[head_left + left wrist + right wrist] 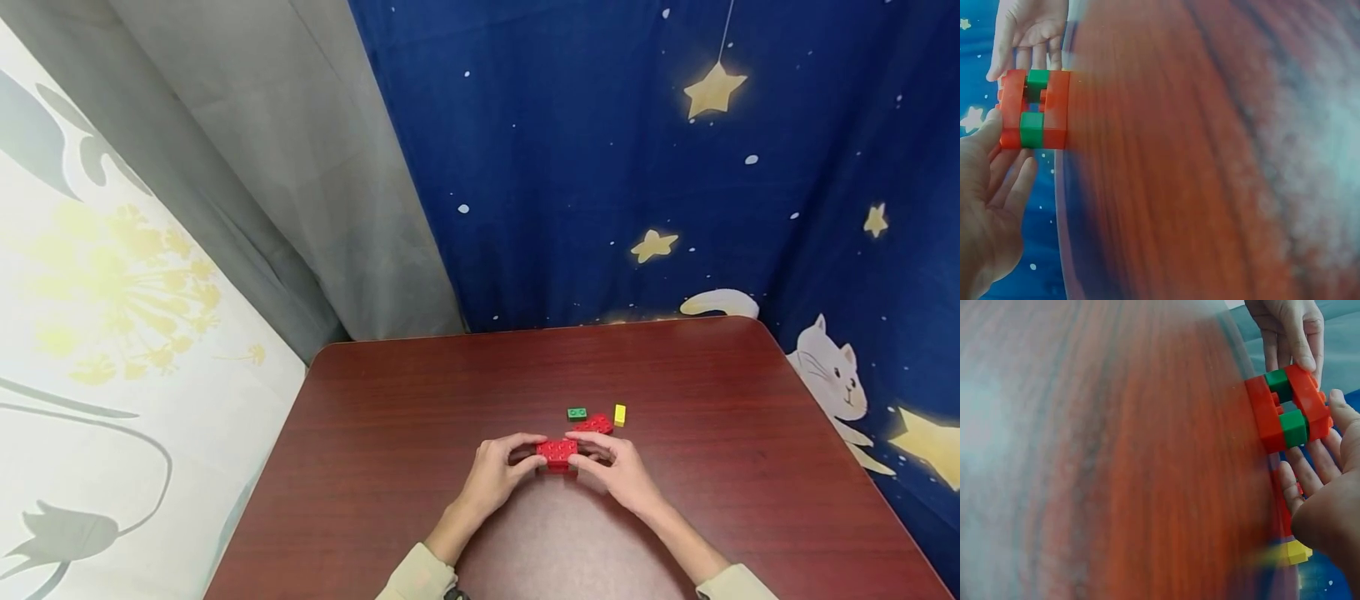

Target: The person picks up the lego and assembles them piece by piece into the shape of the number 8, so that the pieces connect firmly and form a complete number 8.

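A small stack of toy building bricks stands close over the table between both hands. Its red top brick (557, 451) has studs facing up. Beneath it, one green brick (1032, 129) sits at one end and another green brick (1278, 385) at the other, with a gap between them. A red bottom brick (1057, 115) forms the base. From the left side, my left hand (490, 479) pinches the top brick, thumb in front and fingers behind. My right hand (624, 478) holds the opposite end between thumb and fingers.
Just behind the stack lie a loose red brick (597, 423), a small green brick (577, 413) and a yellow brick (620, 415). They rest on a dark reddish-brown table (420, 392). Beyond its far edge hang a grey curtain (300, 167) and a blue starry curtain (570, 183).
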The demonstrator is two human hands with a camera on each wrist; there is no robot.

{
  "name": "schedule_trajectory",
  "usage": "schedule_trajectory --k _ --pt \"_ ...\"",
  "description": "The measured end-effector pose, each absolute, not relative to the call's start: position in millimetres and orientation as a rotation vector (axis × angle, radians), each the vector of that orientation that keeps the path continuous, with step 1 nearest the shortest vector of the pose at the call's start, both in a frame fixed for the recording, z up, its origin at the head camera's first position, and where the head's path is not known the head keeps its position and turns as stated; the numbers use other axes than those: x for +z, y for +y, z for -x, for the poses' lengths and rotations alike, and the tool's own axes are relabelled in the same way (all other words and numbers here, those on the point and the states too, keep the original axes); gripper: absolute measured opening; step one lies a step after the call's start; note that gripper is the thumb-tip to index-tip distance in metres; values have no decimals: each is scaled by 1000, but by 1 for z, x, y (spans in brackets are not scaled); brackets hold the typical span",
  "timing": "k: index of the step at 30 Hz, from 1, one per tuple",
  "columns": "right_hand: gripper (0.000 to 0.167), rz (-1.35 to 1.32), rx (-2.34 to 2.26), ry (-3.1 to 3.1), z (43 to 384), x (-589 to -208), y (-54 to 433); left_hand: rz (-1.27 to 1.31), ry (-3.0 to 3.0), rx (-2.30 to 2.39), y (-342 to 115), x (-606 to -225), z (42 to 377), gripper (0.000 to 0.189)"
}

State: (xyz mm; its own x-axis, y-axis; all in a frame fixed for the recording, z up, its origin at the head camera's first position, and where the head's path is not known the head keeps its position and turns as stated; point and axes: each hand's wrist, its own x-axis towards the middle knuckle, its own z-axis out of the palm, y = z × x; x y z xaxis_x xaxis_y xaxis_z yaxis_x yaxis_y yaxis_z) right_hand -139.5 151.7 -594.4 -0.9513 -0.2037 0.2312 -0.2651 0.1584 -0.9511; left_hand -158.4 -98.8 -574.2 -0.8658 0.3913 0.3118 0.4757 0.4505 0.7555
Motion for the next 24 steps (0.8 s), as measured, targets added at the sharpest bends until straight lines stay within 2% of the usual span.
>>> schedule_trajectory --k 24 --pt "31 -479 1855 -2360 139 -585 151 786 -2608 -1361 -99 -572 158 34"
